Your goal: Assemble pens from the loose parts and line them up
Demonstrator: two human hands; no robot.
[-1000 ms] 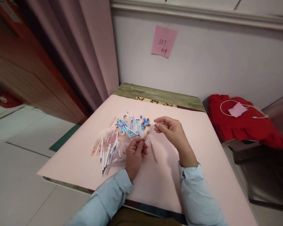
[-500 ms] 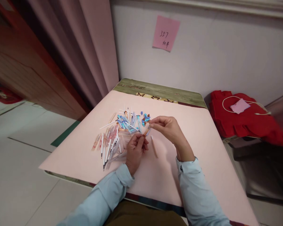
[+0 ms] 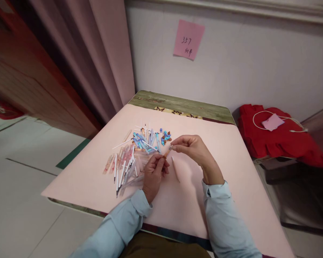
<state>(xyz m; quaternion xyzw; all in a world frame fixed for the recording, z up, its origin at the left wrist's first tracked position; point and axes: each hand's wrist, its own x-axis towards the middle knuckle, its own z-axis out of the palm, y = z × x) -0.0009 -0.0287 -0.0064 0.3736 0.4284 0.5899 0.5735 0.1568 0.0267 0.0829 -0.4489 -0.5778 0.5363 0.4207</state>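
Note:
My left hand is closed round an orange-brown pen barrel that tilts up to the right. My right hand pinches the barrel's upper end, where a small pale piece shows at the fingertips. Just right of my left hand, a pale peach pen part lies on the pink tabletop. Beyond my hands sit small blue and brown figure-shaped toppers and a heap of blue and purple pen barrels.
White pen refills with dark tips lie left of my hands, by clear and pink-patterned tubes. A pink note is stuck on the wall. Red cloth with a white cable lies right of the table.
Both hands stay together at the pen barrel. The right fingertips have shifted slightly down at its upper end, and the small pale piece now shows there.

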